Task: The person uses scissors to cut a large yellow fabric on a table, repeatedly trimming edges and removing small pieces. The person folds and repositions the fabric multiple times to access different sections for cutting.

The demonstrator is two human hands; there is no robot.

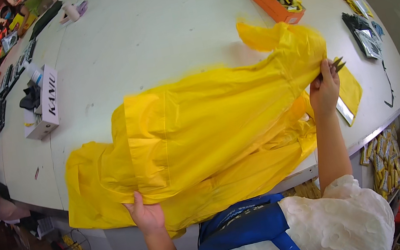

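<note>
A large yellow garment (220, 116) of thin, shiny fabric, like a raincoat, spreads across the near part of the white table and hangs over its front edge. My left hand (147, 213) pinches its lower edge, below a stitched band, with the thumb on top. On the right, my right hand (325, 89) grips the garment's other end and lifts it. Small metal thread snips (339, 64) stick out from that hand, points to the right. The far upper end of the cloth is blurred.
An orange box (269, 3) of yellow and dark pieces stands at the far right of the white table (156, 31); a white box (49, 106) stands left. A folded yellow packet (349, 90) lies beside my right hand. Dark packed items (363, 34) lie farther right.
</note>
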